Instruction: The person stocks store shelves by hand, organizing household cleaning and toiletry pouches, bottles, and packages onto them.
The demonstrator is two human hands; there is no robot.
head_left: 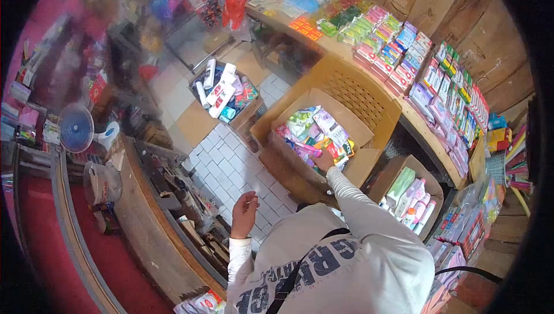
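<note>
1. Among bright packs [341, 148] in the open box [360, 126]: pink pack [309, 150], at the right hand [325, 159].
2. At the right hand: fingers pointing down, partly curled; cannot tell whether gripping.
3. Around the box: brown crate [346, 86].
4. Near the crate: bottle carton [434, 198], stocked counter [340, 48].
5. Above floor tiles [219, 155]: left hand [244, 216], half open, holding nothing.

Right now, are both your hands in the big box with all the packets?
No, only the right hand reaches into the cardboard box; the left hand is outside it, over the white floor tiles.
</note>
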